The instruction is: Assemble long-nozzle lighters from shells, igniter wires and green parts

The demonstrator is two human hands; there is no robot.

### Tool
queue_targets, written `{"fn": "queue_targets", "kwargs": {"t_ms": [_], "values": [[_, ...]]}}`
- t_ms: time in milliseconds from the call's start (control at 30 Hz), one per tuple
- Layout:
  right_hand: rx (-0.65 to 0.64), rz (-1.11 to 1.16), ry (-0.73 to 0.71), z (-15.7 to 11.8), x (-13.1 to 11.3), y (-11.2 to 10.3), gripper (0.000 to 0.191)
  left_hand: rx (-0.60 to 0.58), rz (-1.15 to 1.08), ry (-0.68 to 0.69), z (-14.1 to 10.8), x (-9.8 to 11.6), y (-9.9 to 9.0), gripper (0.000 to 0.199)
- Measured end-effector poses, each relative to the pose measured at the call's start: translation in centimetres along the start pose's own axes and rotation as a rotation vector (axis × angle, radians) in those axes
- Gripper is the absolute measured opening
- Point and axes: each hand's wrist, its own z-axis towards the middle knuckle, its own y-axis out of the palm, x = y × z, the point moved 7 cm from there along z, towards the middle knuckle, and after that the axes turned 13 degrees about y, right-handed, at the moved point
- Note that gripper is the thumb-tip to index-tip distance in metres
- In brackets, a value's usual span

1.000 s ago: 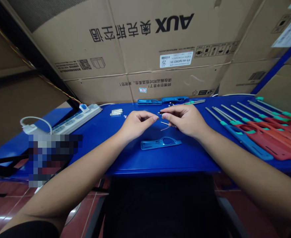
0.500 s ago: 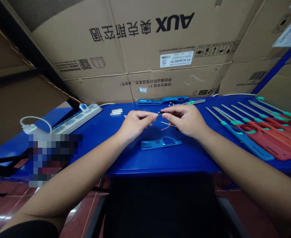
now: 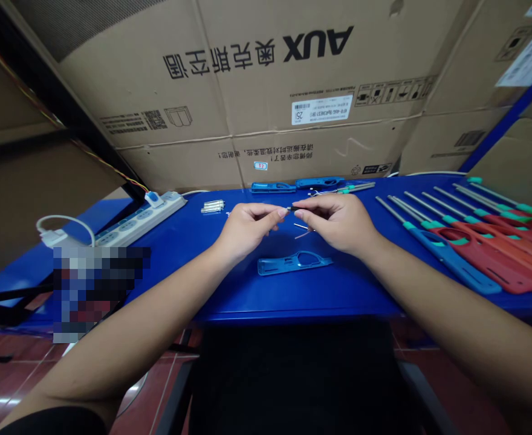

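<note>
Hands nearly together above blue counter (image 3: 193,241): right hand (image 3: 338,225) pinches small dark part (image 3: 294,208), long axis crosswise, one end toward left hand (image 3: 250,232), its fingertips just beside, grip unclear.

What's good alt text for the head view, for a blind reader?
The right hand pinches a small dark part next to the left hand, over a blue table. A clear blue lighter casing lies below them; red and blue utility lighters lie at right.
</note>
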Motion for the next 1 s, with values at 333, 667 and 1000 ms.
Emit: {"fn": "queue_targets", "kwargs": {"t_ms": [333, 667, 1000], "values": [[0.015, -0.024, -0.007, -0.1, -0.2, -0.1, 0.021, 0.007, 0.065, 0.088, 0.0, 0.7, -0.1, 0.028], [-0.098, 0.028, 0.045, 0.1, 0.2, 0.4, 0.02, -0.06, 0.289, 0.329, 0.1, 2.5, -0.1, 0.024], [-0.225, 0.197, 0.208, 0.4, 1.3, 0.9, 0.022, -0.122, 0.423, 0.491, -0.1, 3.7, 0.3, 0.024]]}}
